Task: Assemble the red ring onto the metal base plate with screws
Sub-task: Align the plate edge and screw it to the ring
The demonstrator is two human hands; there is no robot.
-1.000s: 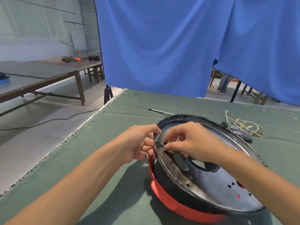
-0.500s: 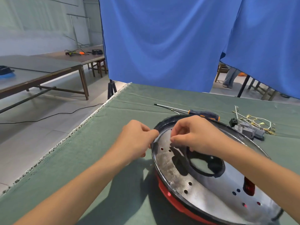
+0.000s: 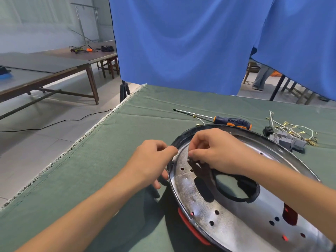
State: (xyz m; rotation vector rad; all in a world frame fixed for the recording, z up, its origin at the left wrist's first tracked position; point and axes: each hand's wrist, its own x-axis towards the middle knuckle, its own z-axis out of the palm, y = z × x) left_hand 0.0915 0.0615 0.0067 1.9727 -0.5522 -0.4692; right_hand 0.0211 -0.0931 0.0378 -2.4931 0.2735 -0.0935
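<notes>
My left hand [image 3: 152,160] grips the metal base plate [image 3: 227,220] rim. My right hand [image 3: 212,151] pinches maybe a screw. It could drop through a hole.

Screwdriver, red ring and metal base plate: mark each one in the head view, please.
screwdriver [image 3: 233,122], head view, on its dark and orange handle.
red ring [image 3: 192,228], head view, on the strip showing under the plate's near rim.
metal base plate [image 3: 234,228], head view, on bare metal between the holes.
</notes>
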